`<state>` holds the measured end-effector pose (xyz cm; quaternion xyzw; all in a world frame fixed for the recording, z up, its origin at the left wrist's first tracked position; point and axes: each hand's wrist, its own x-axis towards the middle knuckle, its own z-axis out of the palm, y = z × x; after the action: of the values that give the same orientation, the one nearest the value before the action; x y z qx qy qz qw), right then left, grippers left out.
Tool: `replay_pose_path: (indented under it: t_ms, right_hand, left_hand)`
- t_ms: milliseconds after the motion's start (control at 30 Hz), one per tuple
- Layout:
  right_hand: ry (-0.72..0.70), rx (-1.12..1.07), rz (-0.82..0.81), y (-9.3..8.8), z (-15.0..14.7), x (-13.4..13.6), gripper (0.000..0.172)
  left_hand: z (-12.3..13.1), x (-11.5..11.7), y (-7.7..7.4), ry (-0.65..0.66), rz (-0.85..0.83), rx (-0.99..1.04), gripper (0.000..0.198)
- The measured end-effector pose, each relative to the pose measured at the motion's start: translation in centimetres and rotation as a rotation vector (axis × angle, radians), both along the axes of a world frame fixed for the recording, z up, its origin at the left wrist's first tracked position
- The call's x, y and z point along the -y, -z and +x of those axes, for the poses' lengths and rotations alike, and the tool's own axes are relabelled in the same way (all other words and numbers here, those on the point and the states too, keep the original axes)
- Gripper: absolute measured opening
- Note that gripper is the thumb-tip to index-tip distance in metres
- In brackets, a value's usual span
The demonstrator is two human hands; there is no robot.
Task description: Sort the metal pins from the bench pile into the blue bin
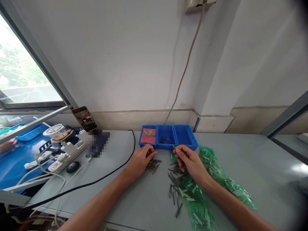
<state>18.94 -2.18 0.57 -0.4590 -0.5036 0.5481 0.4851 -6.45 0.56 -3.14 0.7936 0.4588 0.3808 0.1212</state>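
Note:
In my right hand (pixel 189 159), thumb and fingertips pinch a thin metal pin (pixel 173 146) with a brassy tip, just in front of the blue bins. Below that hand lies a loose pile of metal pins (pixel 175 179), beside green plastic bags (pixel 192 189) with pins and pale pieces in them. My left hand (pixel 141 159) is closed, its fingertips together over a smaller heap of pins (pixel 154 166); what it holds, if anything, is too small to make out. Several pins lie in the middle blue bin (pixel 166 146).
The left bin (pixel 141 136) holds a red card with a small clear packet. The right bin (pixel 185 136) stands beside it. A black cable (pixel 108 175) crosses the table at left, near a mouse (pixel 72 166), a power strip (pixel 67 157) and a propped phone (pixel 84 118).

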Motion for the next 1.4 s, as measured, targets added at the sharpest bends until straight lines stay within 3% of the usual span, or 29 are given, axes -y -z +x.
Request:
replay_pose_path:
  t_ms: [233, 500, 933, 1400]
  right_hand:
    - [-0.009, 0.018, 0.018, -0.1, 0.0, 0.1, 0.048]
    - [-0.016, 0.076, 0.030, 1.0, 0.2, -0.3, 0.044]
    - [-0.085, -0.136, -0.115, 0.2, 0.0, 0.0, 0.043]
    - [-0.008, 0.029, -0.014, -0.1, 0.3, 0.1, 0.039]
  left_hand:
    - [0.3, 0.3, -0.7, 0.032, 0.025, -0.042, 0.015]
    - [0.3, 0.4, -0.7, -0.025, 0.059, -0.094, 0.021]
    - [0.6, 0.7, -0.9, -0.035, 0.072, -0.109, 0.024]
    - [0.7, 0.6, -0.7, -0.067, 0.074, -0.106, 0.027]
